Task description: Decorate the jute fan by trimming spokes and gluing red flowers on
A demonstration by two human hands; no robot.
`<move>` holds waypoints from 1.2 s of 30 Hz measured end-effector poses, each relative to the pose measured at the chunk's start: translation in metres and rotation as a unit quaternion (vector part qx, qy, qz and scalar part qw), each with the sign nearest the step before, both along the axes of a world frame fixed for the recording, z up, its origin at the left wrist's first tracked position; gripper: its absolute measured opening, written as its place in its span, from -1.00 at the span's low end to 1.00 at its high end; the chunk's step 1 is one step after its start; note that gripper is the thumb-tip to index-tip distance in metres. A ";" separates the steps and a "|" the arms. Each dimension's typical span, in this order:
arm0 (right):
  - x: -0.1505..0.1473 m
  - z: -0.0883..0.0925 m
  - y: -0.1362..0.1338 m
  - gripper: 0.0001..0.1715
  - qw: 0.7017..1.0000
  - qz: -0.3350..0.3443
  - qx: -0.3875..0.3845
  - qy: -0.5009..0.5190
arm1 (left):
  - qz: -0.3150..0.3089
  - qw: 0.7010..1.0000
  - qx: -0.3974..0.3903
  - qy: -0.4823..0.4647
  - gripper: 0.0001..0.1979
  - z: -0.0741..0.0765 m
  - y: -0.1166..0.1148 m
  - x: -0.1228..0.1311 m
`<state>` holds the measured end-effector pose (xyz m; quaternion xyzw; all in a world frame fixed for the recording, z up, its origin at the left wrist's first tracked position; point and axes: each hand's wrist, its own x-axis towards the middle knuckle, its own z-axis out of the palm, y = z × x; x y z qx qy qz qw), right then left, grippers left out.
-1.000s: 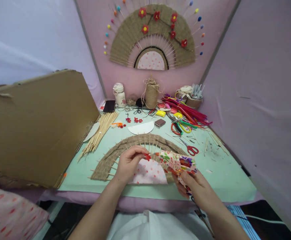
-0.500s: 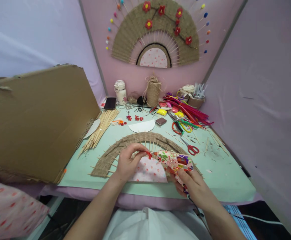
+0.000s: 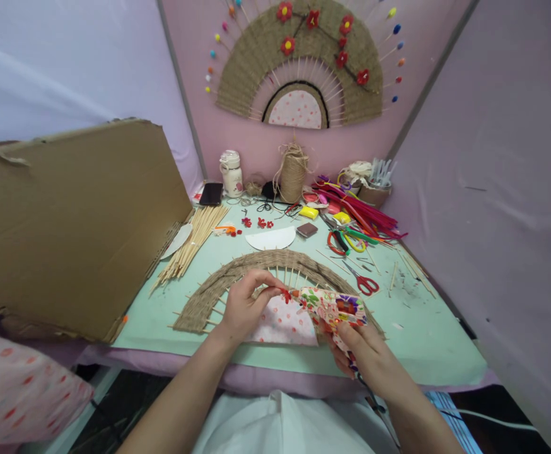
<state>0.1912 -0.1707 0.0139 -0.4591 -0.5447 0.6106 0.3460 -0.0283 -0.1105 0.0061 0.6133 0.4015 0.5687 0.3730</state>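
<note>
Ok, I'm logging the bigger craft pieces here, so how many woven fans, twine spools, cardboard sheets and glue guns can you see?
Woven fans: 2, wall fan and table fan
Twine spool: 1
Cardboard sheet: 1
Floral glue gun: 1, in the right hand; the left hand pinches a red flower at its tip
Total: 5

Rough jute-woven fan (image 3: 219, 290), matt floral-cloth glue gun (image 3: 335, 307)

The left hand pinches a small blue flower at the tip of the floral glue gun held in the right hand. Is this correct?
Not quite: the flower is red, not blue. The head view shows the left hand pinching it at the tip of the floral glue gun held in the right hand.
</note>
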 end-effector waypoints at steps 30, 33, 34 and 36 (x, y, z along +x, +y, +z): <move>0.000 0.000 -0.001 -0.43 1.000 0.011 0.006 -0.019 | 0.004 1.000 -0.013 -0.025 -0.91 0.001 0.000 0.001; 0.002 -0.001 -0.002 -0.44 1.000 0.014 -0.004 -0.008 | 0.009 0.999 -0.026 -0.038 -0.88 0.003 0.001 0.002; 0.005 -0.001 -0.003 -0.44 1.000 0.011 -0.007 0.001 | 0.014 0.999 -0.033 -0.039 -0.87 0.005 0.002 0.003; 0.011 -0.001 -0.003 -0.44 1.000 -0.004 -0.004 0.020 | 0.022 0.998 -0.044 -0.032 -0.85 0.008 0.006 0.002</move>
